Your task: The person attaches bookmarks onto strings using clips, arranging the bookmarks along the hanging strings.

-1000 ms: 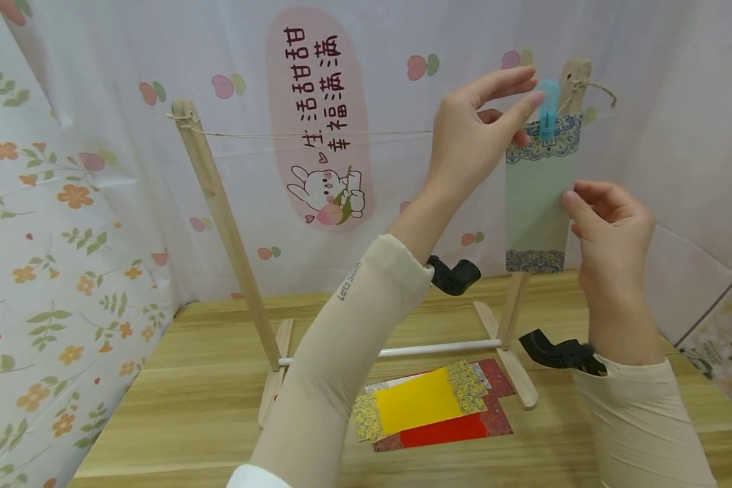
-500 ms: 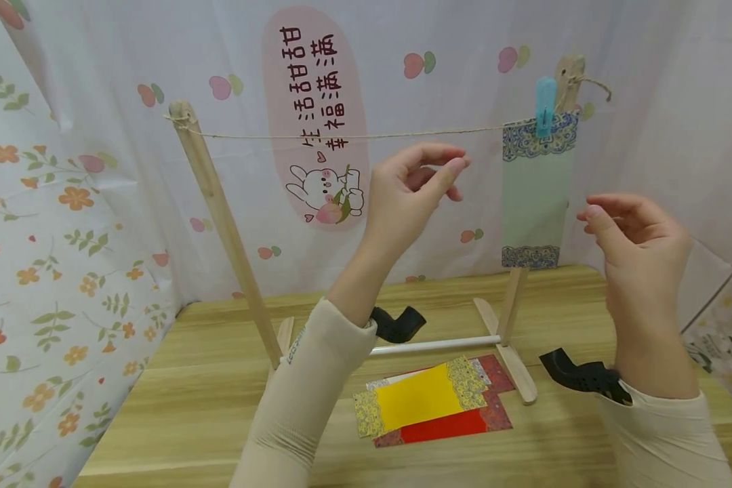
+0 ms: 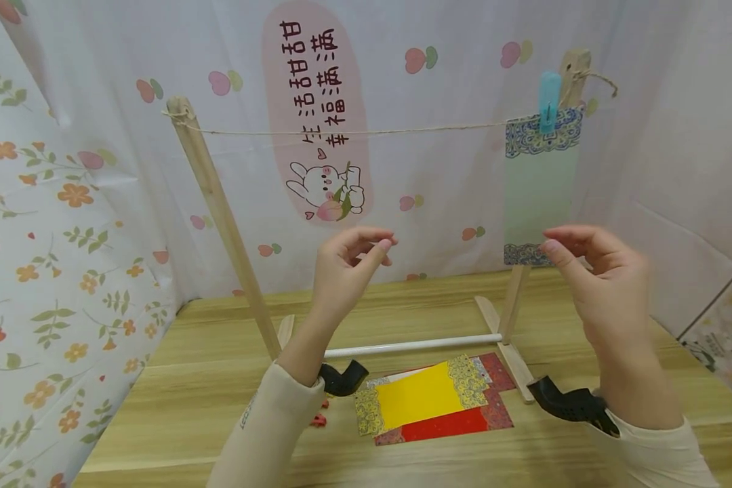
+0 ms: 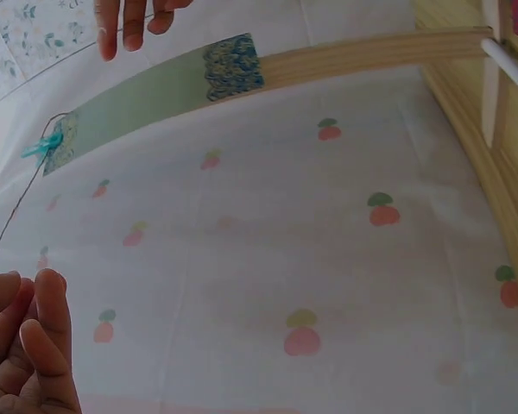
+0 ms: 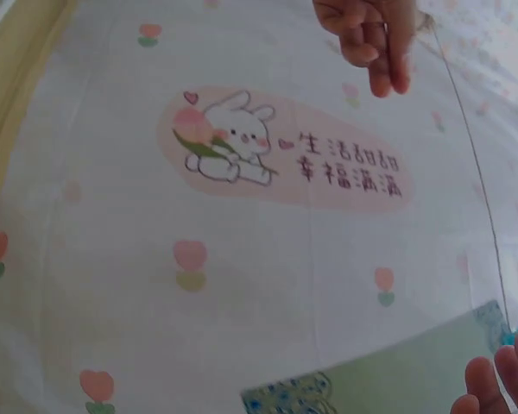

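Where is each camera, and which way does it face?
Head: on the head, facing forward and down over the stand; left hand, right hand and sleeves show.
Left wrist: on that wrist, facing the curtain and green card; both hands' fingers show.
Right wrist: on that wrist, facing the rabbit print; both hands' fingers show.
Both wrist views share the green card.

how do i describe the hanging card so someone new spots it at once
Find the wooden frame on the table, with a string tied between its two posts. At the string's right end, a blue clip holds a pale green card with patterned bands at top and bottom. It hangs, while the yellow card and red cards lie on the table.
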`<state>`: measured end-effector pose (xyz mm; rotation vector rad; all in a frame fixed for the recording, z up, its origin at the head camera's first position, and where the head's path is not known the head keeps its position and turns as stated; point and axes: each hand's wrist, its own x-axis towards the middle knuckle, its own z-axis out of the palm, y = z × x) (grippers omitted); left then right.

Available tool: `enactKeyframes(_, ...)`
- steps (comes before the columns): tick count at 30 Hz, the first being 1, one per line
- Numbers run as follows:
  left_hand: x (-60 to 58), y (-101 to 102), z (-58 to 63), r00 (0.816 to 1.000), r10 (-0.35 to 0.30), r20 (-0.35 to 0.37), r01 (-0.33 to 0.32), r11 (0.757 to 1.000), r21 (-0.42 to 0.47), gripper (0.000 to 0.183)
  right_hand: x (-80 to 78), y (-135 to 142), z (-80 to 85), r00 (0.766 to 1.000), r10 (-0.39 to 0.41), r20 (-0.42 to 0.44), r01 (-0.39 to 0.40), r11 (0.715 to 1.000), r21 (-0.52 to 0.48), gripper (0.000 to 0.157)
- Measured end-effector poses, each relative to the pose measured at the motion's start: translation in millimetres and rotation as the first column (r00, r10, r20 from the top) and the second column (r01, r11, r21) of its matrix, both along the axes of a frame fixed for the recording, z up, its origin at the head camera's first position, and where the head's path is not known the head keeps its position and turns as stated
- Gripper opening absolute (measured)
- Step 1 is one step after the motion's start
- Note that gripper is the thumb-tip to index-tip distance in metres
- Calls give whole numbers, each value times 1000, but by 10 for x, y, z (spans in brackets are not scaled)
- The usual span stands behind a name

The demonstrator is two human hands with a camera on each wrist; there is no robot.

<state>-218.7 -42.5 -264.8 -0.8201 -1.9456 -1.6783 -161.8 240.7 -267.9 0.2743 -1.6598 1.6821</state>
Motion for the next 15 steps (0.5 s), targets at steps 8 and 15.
enactKeyframes(8,155,-432,-383,990,90,106,-76,989,-130,15,11,-152,-200,990,-73,117,30,942,334,16)
enactKeyframes(15,222,-764,-522,974,185,133,-152,962,-227,15,-62,-287,-346,987,-23,161,-49,901,430,12)
